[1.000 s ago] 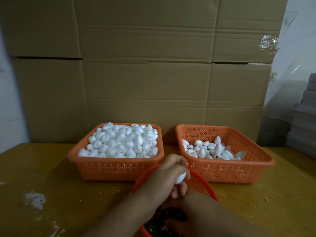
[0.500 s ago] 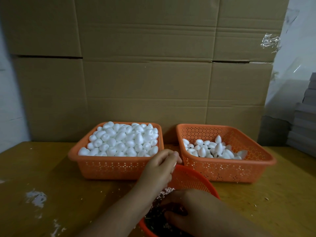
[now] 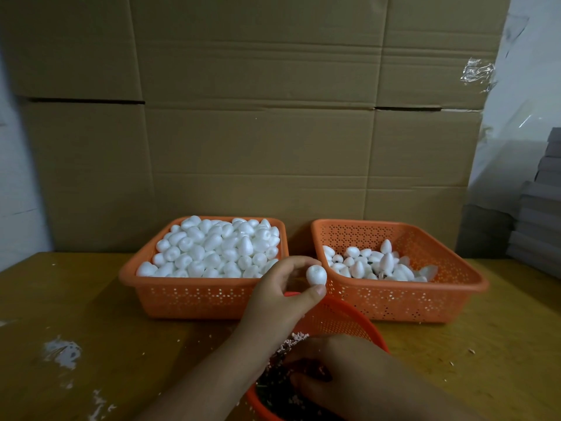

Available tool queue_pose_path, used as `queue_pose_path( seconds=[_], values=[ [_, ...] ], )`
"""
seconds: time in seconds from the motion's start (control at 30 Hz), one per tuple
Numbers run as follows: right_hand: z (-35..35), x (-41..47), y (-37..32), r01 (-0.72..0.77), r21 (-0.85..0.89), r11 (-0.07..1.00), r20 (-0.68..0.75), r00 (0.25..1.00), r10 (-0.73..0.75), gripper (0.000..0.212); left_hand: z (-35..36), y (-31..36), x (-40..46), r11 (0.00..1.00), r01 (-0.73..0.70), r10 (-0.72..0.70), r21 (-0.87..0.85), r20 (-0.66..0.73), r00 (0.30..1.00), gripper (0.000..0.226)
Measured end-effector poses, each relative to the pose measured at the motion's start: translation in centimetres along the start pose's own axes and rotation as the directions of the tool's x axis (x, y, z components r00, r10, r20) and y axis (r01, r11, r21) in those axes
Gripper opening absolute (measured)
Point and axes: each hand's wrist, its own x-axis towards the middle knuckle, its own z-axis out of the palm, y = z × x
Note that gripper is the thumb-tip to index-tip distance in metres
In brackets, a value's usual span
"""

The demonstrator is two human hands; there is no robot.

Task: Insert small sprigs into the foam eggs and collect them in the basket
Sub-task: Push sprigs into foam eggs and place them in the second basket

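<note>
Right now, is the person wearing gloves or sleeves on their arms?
No. Both the left hand and the right hand are bare, with no gloves. The forearms are bare too, with no sleeves in view. No rings, watch or bracelet show. The nails look short and unpainted.

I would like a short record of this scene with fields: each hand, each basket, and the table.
left hand: pinches one foam egg between thumb and fingers, above the round basket
right hand: reaches into the round basket among the sprigs; grip hidden
left basket: heaped with plain foam eggs
right basket: partly filled with eggs
table: yellow-brown, with white patches and crumbs
</note>
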Motion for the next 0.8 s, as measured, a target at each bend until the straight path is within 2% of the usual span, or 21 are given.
queue_pose_path(
  seconds=[0.33,0.63,0.8],
  values=[
    [0.13,0.01,0.18,0.003,0.002,1.000,-0.014,1.000,-0.003,0.043,0.05,-0.27,0.09,0.999,-0.032,0.031,0.036,0.031,0.999,0.028],
    [0.15,0.11,0.28,0.016,0.004,1.000,-0.004,1.000,-0.016,0.043,0.11,-0.57,0.22,1.000,0.001,-0.001,-0.027,0.015,1.000,0.026],
    [0.24,0.14,0.34,0.019,-0.008,1.000,-0.009,1.000,-0.019,0.043,-0.17,-0.01,0.08,0.998,-0.036,0.038,-0.048,0.040,0.998,0.041]
  ],
)
